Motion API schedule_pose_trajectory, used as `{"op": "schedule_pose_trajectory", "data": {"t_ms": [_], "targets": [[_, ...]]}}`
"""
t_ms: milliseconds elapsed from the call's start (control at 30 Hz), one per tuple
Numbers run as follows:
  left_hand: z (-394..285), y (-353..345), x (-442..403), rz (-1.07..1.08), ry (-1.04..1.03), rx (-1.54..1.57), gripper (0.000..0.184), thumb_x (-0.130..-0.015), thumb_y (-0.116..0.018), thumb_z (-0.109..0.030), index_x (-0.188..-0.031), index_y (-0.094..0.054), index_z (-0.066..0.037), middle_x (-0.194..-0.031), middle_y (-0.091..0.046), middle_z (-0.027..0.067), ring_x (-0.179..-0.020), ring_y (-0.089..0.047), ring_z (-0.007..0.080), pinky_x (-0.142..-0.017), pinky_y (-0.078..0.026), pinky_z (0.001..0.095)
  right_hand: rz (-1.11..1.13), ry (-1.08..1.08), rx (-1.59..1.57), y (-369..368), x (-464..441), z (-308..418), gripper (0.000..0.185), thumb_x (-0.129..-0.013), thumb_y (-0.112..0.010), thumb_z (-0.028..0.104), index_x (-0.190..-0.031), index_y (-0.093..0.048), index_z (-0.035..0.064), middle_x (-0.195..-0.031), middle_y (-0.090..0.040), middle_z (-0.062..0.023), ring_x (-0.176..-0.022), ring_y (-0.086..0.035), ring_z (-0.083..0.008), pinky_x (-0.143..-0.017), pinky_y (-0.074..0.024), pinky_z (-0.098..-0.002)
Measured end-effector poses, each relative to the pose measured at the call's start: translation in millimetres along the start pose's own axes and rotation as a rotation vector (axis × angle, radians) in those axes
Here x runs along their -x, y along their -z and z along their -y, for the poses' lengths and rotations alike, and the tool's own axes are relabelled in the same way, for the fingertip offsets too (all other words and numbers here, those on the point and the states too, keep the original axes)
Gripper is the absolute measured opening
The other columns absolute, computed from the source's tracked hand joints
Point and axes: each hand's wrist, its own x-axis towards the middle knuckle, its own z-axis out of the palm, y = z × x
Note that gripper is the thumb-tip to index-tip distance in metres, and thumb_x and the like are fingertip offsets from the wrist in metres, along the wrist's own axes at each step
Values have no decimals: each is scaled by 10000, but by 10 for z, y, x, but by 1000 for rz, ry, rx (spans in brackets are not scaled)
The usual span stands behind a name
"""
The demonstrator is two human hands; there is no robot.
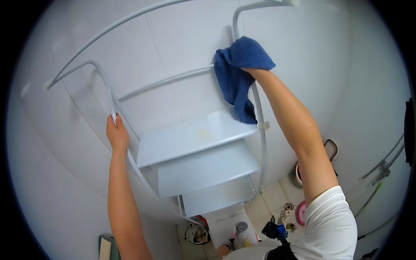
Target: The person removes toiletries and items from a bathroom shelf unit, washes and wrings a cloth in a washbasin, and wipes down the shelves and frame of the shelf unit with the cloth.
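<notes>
A white metal rack (197, 138) with tube posts and several flat shelves stands against the tiled wall. My left hand (117, 132) is wrapped round its left post, below the bend. My right hand is hidden under a blue cloth (237, 73), which lies over the right post near the crossbar. The cloth's loose end hangs down to the back right of the top shelf. Only the wrist shows at the cloth's edge, so the fingers cannot be seen. A faint yellowish patch (203, 133) marks the top shelf.
Below the rack are a white surface (225, 227) holding bottles and a cup, and a panda-patterned bin (197, 233). Several small items and a pink round object (301, 212) lie on the tiled floor (260, 210). A shower fitting (383, 170) is on the right wall.
</notes>
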Motion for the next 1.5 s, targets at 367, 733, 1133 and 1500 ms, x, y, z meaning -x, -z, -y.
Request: {"op": "schedule_pose_trajectory", "data": {"t_ms": [367,733,1133,1500], "targets": [[289,-108,-75,-36,-76,18,297,-1002,-496,-223,-1164,-601,3,-927,-637,91,-800,-581,173,-748,-469,321,244,-205,-105,532,1631,599,386,-884,-597,341,-801,-693,-23,-755,-635,-255,-799,-644,-386,-743,-523,-446],[364,-174,-96,41,91,213,296,-1001,-527,-247,-1198,-566,-30,-769,-541,8,-599,-478,69,-528,-407,242,-36,-18,-555,1408,1239,599,236,-829,-669,283,-786,-646,53,-879,-672,-168,-750,-617,-367,-688,-477,-457],[312,157,1111,90,177,116,345,-989,-530,-278,-1125,-551,39,-979,-659,245,-894,-636,409,-822,-486,458,455,423,-144,-970,980,264,513,-659,-682,465,-1023,-744,109,-954,-702,-154,-929,-633,-397,-856,-493,-449],[420,151,1097,152,255,252,189,-975,-528,-160,-1108,-530,-27,-934,-651,115,-855,-654,241,-710,-516,358,1037,-253,-466,-113,1081,1105,1122,-750,-307,909,-1542,-295,115,-1537,-175,-380,-1445,-102,-539,-1186,-75,-543]]}}
